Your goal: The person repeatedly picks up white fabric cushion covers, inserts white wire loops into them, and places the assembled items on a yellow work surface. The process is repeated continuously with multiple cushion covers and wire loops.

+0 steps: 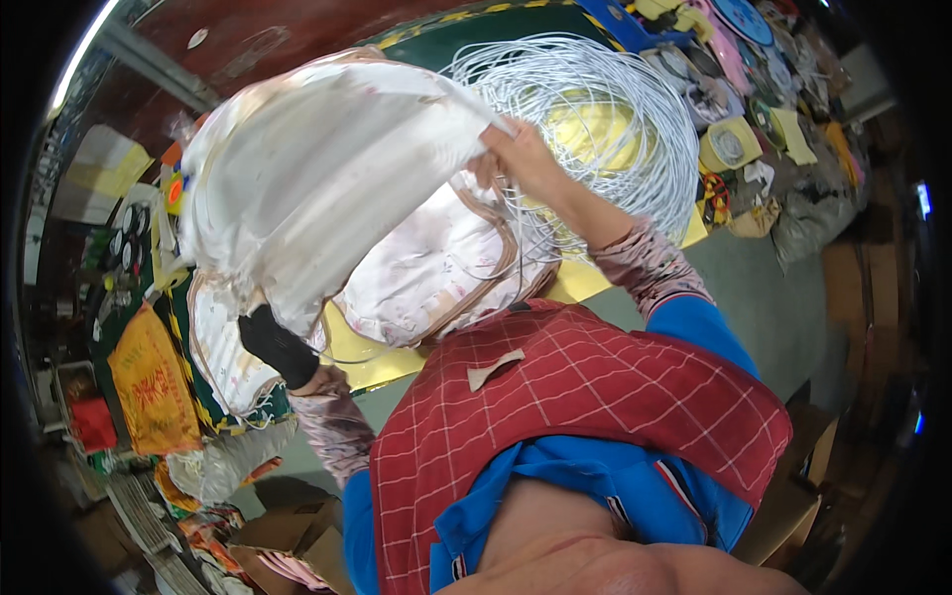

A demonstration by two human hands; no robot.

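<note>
White cloth cover point(317, 169), raised over the floral quilted pieces point(426, 263) on the yellow-topped bench point(585, 282); judged light, limp and not fragile, likely to sag or fold unless held at well-separated edge points. Right hand point(521, 159) pinches its upper right edge, a sound hold; black-gloved left hand point(278, 345) is at the bunched lower corner, fingertips obscured, closure cannot be told. Beyond, to the right: loose coil of white cord point(659, 159).
</note>
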